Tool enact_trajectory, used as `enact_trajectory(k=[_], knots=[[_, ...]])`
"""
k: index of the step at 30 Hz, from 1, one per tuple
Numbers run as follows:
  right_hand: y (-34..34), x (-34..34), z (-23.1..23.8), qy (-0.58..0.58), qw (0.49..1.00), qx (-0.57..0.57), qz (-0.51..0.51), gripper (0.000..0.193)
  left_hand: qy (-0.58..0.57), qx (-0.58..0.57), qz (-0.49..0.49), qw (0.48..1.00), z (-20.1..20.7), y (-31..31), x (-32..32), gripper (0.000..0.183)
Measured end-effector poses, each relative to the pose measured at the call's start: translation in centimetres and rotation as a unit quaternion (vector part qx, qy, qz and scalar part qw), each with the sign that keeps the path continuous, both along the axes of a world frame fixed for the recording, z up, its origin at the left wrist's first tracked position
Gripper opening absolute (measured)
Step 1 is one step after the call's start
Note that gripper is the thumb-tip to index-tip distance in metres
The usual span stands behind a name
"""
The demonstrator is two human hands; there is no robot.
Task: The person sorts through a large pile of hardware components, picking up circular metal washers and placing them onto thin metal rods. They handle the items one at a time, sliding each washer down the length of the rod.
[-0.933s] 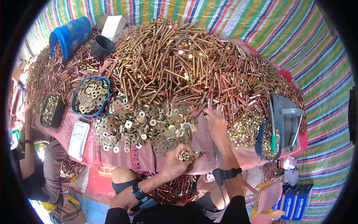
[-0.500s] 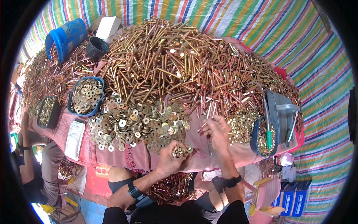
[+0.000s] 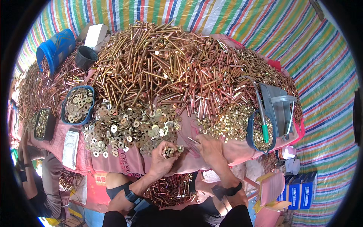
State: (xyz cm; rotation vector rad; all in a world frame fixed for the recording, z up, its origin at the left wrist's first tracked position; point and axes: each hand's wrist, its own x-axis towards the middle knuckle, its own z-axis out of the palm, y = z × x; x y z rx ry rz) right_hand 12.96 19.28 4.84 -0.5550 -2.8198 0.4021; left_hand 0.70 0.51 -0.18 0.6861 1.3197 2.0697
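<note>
While a bunch of brassy metal pieces (image 3: pixel 170 152) is retained in the left hand (image 3: pixel 160 158), a slim metal piece (image 3: pixel 193 140) is brought nearer to it by the right hand (image 3: pixel 211 150); the hands are positioned close together over the front of the pink cloth (image 3: pixel 186 130), without touching. By this change, the slim piece and the bunch are judged to be placed within easy reach of each other for handling; whether the piece matches those in the heap of bolts (image 3: pixel 155 70) cannot be told.

The slim piece is pinched at the right thumb and forefinger, its free end directed to the upper left; the set of the other right fingers cannot be told; the left fingers are curled round the bunch, the ends of which are exposed.

Compared with the earlier frame, the right hand has been lowered toward the body; the left part of the pile of nuts (image 3: pixel 227 123), previously covered by that hand, is uncovered; the left hand's grip is little altered; the pile of washers (image 3: pixel 124 126) appears farther left, as the whole view has been shifted.
</note>
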Motion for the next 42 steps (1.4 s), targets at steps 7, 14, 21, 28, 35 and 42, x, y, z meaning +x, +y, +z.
enact_trajectory(k=[7, 14, 21, 28, 35, 42], knots=[[-1.1, -0.9, -0.3, 0.224, 0.869, -0.426, -0.116, 0.046, 0.042, -0.056, 0.006, 0.998, -0.3, -0.1, -0.3, 0.022], [-3.3, -1.5, 2.0, 0.338, 0.780, -0.526, -0.029, 0.066, 0.008, -0.024, 0.003, 1.000, -0.5, 0.0, -0.2, 0.022], [-4.3, -2.7, 1.4, 0.301, 0.835, -0.461, 0.015, 0.071, 0.037, -0.041, 0.005, 0.998, 0.0, -0.1, -0.3, 0.023], [-4.7, -2.2, 2.2, 0.288, 0.942, -0.142, 0.095, 0.048, 0.049, -0.064, -0.006, 0.997, 0.1, -0.4, -0.4, 0.027], [-4.4, -2.6, 1.3, 0.218, 0.955, -0.138, 0.143, 0.026, 0.046, 0.005, -0.017, 0.999, -0.4, -0.4, -0.5, 0.025], [-1.5, -2.1, 1.2, 0.191, 0.972, -0.131, 0.036, 0.013, 0.075, -0.016, -0.021, 0.997, -0.1, -0.6, -0.5, 0.024]])
